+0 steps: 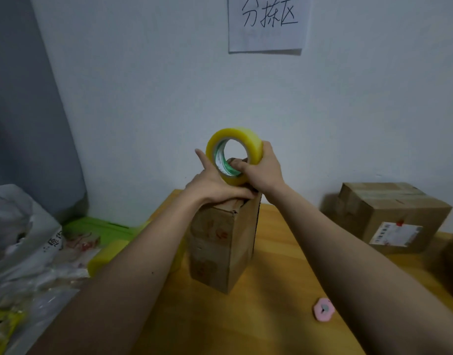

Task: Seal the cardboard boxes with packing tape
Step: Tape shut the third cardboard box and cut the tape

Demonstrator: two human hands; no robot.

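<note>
Nearest us, a pink flower-shaped cutter (324, 309) lies alone on the wooden table (276, 265), bare tabletop all round it, well apart from the boxes. Left of the table edge we see crumpled plastic bags (23, 239) and yellow-green packaging (102, 234), crowding that side right up to our left forearm.

Mid-table, the tall cardboard box (220, 247) stands upright on end, its near corner facing us, with free table in front and to its right. Our left hand (215, 185) rests on the box's top edge, thumb pressing down on the cardboard, index finger stretched straight up beside the roll; it grasps nothing. Our right hand (263, 167) grips the yellowish packing tape roll (233, 155), fingers wrapped over the outer rim and thumb hooked inside the core. The roll stands on edge, touching the top of the box at its far side.

Farther right, a second cardboard box (394, 216) with a shipping label sits near the wall, well apart from the tall box. On the wall (143, 98) behind, a handwritten paper sign (267, 21).
</note>
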